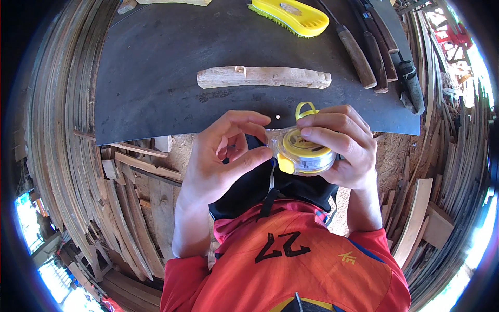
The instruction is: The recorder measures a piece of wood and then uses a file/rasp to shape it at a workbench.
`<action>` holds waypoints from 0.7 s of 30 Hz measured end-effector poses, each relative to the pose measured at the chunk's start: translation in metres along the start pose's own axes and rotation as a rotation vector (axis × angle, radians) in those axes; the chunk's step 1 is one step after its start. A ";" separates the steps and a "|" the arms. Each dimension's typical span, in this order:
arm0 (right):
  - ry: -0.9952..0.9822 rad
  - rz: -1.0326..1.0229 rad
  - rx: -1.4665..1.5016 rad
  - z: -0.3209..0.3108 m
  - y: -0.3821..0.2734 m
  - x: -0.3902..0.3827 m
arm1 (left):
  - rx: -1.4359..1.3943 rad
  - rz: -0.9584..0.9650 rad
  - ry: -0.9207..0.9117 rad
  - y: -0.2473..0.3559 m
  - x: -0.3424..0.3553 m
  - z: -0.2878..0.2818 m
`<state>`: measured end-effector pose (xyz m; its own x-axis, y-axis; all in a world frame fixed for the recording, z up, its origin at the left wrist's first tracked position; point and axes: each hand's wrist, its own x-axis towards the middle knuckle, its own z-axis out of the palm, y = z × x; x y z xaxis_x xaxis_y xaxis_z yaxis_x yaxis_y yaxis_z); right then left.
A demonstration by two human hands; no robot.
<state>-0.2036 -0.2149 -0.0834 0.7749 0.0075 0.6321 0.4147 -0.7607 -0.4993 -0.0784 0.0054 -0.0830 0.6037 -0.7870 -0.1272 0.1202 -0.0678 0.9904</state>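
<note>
My right hand (349, 143) grips a round tape measure (306, 151) with a clear case, a yellow face and a yellow wrist loop. Its fingers lie over the top, and the thumb is mostly hidden beneath. Just left of the case is my left hand (218, 153), its thumb and index finger apart and the other fingers curled, with nothing visible between them. The thumb tip comes close to the tape's yellow mouth; whether it touches, I cannot tell. Beyond both hands, a pale, rough-carved piece of wood (265, 77) lies crosswise on the dark tabletop (156, 88).
A yellow scrubbing brush (299, 16) rests at the far side. Several wooden-handled tools (358, 57) lie at the table's right, beside a dark metal tool (410, 86). Stacked wood strips (62, 135) flank the left, and boards (416, 218) lean at the right.
</note>
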 end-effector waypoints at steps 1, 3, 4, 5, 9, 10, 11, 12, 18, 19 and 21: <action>0.009 0.019 0.012 0.001 0.000 -0.001 | -0.032 -0.005 0.001 -0.001 -0.001 -0.001; 0.018 0.045 0.010 -0.003 0.001 -0.004 | -0.005 0.003 0.065 0.000 -0.002 -0.007; 0.026 0.070 0.004 -0.006 0.003 -0.006 | 0.019 0.013 0.126 0.000 -0.002 -0.010; 0.056 0.110 0.004 -0.012 0.004 -0.009 | -0.018 -0.029 0.207 0.007 -0.003 -0.013; 0.129 0.412 -0.051 -0.034 0.015 -0.033 | -0.036 -0.049 0.406 0.012 -0.007 -0.044; 0.139 0.446 -0.077 -0.038 0.016 -0.036 | -0.011 -0.046 0.437 0.012 -0.007 -0.050; 0.134 0.459 -0.114 -0.043 0.020 -0.039 | -0.018 -0.026 0.445 0.010 -0.006 -0.055; 0.128 0.471 -0.152 -0.046 0.023 -0.041 | -0.015 -0.028 0.446 0.008 -0.004 -0.056; 0.157 0.549 -0.142 -0.046 0.033 -0.040 | 0.249 -0.004 0.502 0.003 0.005 -0.057; 0.157 0.549 -0.142 -0.045 0.035 -0.041 | 0.250 -0.004 0.502 0.002 0.007 -0.056; 0.168 0.541 -0.150 -0.044 0.038 -0.042 | 0.352 0.045 0.504 0.000 0.010 -0.056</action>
<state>-0.2411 -0.2723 -0.1025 0.7663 -0.5011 0.4021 -0.1003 -0.7115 -0.6954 -0.0281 0.0320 -0.0876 0.9107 -0.4130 -0.0099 -0.1292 -0.3075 0.9427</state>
